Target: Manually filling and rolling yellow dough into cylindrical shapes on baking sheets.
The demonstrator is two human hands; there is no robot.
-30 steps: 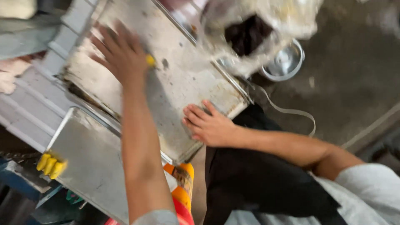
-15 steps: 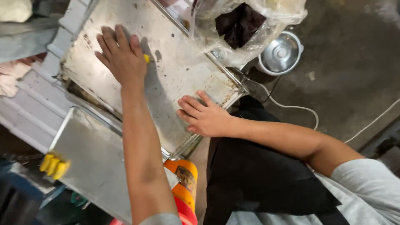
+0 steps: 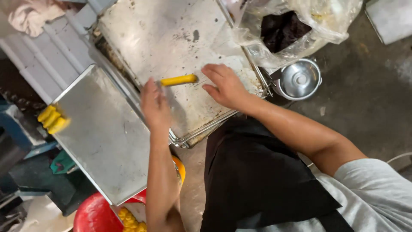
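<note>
Hands have moved close together: your left hand (image 3: 155, 105) now grips the yellow stick (image 3: 178, 80), your right hand (image 3: 226, 85) rests loose on the tray (image 3: 141, 30).

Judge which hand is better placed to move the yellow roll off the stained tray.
Left, probably. The left hand has its fingertips at the yellow roll on the stained tray. The right hand lies flat on the tray beside the roll's other end.

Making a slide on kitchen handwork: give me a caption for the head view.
Left hand beside a yellow roll on a stained metal tray; right hand rests flat alongside.
</note>
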